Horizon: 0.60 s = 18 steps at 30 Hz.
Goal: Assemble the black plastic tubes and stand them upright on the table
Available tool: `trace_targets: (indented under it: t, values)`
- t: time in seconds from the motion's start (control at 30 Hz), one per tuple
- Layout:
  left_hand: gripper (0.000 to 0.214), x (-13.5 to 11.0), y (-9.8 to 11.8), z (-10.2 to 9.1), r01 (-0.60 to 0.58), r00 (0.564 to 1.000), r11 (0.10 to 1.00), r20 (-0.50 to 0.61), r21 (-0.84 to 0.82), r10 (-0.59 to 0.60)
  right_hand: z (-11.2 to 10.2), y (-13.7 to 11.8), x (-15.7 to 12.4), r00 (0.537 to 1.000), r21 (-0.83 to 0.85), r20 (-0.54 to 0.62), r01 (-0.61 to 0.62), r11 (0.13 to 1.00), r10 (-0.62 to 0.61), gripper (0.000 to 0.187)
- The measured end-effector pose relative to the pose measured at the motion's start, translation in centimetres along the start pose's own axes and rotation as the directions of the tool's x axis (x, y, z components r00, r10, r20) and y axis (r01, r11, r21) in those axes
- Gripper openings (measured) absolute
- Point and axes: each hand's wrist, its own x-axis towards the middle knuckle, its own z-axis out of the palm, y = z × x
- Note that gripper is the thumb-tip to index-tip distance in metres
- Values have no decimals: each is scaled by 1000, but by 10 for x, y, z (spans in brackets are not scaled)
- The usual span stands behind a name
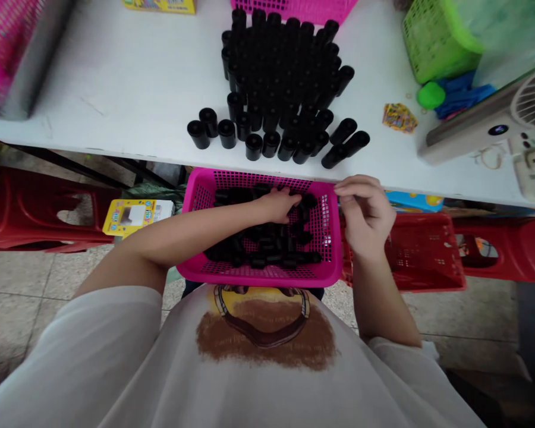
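Note:
A pink mesh basket (196, 196) rests on my lap, holding several black cylinders (267, 246). My left hand (279, 205) reaches into the basket, its fingers curled among the black pieces. My right hand (365, 214) hovers at the basket's right rim, just below the table edge, with fingers bent together; nothing shows in them. On the white table (129, 77) above stands a dense cluster of upright black cylinders (285, 77), and two more lie on their sides (345, 145) at the cluster's right.
A green basket (432, 38), blue and green items (455, 95) and a small fan (517, 113) sit at the table's right. A colourful wrapper (399, 117) lies near them. Red stools (31, 208) and a red basket (423, 255) stand under the table. A yellow package (131, 215) lies at the left.

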Motion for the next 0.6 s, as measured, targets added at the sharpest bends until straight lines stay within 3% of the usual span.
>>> trace_targets:
  t: [0.07,0.13,0.2,0.27,0.4,0.6]
  values:
    - [57,-12,-7,-6,-19,999,998,-48,-62,16,1,-3,-3,999,60,34,5,998,-7,15]
    - [51,-33,-12,-13,-107,982,973,-177,-203,71,2,-7,-7,997,81,73,-33,996,27,17]
    - [46,-61,-13,-18,-269,923,890,-364,-369,129,6,-13,-13,985,89,139,-117,989,104,14]
    - [48,-91,-9,-21,-373,878,797,-460,-476,137,14,-21,-20,951,116,258,-207,971,172,19]
    - [64,-136,8,-12,-397,855,732,-512,-554,76,34,-44,-36,867,238,447,-354,904,222,36]
    - [68,-162,21,18,-378,866,596,-498,-708,-43,38,-61,-41,883,362,431,-361,860,189,22]
